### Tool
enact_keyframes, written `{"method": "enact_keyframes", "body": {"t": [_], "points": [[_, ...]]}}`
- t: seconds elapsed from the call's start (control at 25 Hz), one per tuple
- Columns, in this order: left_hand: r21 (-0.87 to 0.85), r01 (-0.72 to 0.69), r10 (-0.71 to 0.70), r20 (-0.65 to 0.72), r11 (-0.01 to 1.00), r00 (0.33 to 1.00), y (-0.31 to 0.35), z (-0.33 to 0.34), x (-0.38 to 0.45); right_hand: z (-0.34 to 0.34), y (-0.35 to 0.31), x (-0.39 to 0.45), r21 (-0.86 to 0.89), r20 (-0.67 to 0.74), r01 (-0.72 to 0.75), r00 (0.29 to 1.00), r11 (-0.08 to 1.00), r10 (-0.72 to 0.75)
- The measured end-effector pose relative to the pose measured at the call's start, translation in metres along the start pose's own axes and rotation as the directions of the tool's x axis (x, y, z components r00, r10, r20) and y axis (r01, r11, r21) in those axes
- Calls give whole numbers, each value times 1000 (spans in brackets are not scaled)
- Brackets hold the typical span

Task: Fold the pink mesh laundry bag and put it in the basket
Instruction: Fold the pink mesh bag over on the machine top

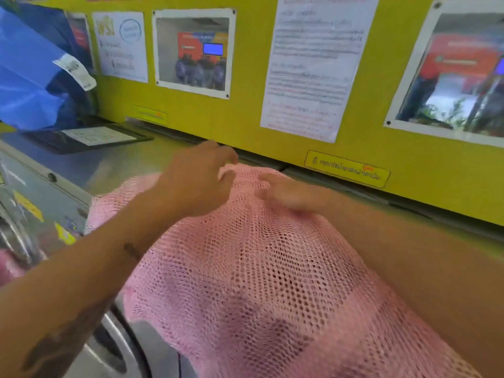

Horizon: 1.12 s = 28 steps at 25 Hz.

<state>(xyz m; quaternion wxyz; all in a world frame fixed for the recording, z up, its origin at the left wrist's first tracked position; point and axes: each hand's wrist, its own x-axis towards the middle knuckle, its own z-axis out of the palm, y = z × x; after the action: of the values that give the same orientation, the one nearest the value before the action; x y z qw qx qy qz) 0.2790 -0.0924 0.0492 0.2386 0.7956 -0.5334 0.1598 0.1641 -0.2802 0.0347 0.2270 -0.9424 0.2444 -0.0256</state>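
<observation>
The pink mesh laundry bag (245,268) lies spread over the steel top of a washing machine and hangs down over its front edge toward me. My left hand (196,181) hovers just above the bag's far end, fingers apart and curled, holding nothing. My right hand (286,190) lies flat on the mesh near the same far end, fingers extended, blurred by motion. No basket is in view.
A yellow wall (245,126) with posted notices and photos rises right behind the machine top (122,159). A blue bag (27,77) and a dark tray with a paper (90,137) sit at the left. The machine's round door (122,345) is below left.
</observation>
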Motion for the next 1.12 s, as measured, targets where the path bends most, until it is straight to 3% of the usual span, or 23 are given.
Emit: {"method": "enact_keyframes", "body": {"t": [0.04,0.08,0.12,0.16,0.32,0.44,0.52,0.6,0.68,0.76,0.8,0.92,1.0,1.04,1.12], "points": [[-94,-21,40,207,995,977,26,15,-9,-11,2,-13,77,-70,-1,998,997,6],[-95,-10,50,428,995,902,43,28,-19,-24,5,-29,63,-131,11,991,998,-2],[-41,-20,40,569,999,822,50,40,-25,-39,11,-48,-38,-169,5,986,999,-11],[3,-34,25,624,999,781,48,45,-29,-55,18,-68,-153,-167,-4,986,988,-22],[23,-18,-2,650,1000,760,33,39,-25,-90,40,-175,-296,42,-38,998,955,53],[-93,43,34,693,995,720,37,37,-16,-80,51,-242,-376,250,-27,960,926,129],[-143,120,0,644,983,765,51,35,-11,-64,66,-264,-436,339,10,928,900,154],[8,85,-79,475,996,877,73,35,-6,-53,85,-263,-417,303,17,945,909,121],[89,10,-31,241,996,970,110,36,-11,-53,107,-256,-391,206,21,977,920,65],[-138,-53,64,75,989,995,161,31,-27,-59,127,-250,-392,129,40,992,919,12],[-257,-71,88,54,964,995,186,29,-37,-63,135,-248,-408,98,31,995,912,10],[-386,-60,173,265,920,949,256,32,-69,-80,156,-243,-517,10,-66,996,853,83],[-342,-13,178,456,940,872,281,44,-81,-95,166,-245,-513,-3,-154,984,844,177],[-292,-6,158,499,956,852,286,51,-83,-102,170,-249,-466,-17,-198,977,863,215],[-226,8,103,478,974,872,292,60,-82,-111,178,-259,-359,-47,-247,968,900,247]]}}
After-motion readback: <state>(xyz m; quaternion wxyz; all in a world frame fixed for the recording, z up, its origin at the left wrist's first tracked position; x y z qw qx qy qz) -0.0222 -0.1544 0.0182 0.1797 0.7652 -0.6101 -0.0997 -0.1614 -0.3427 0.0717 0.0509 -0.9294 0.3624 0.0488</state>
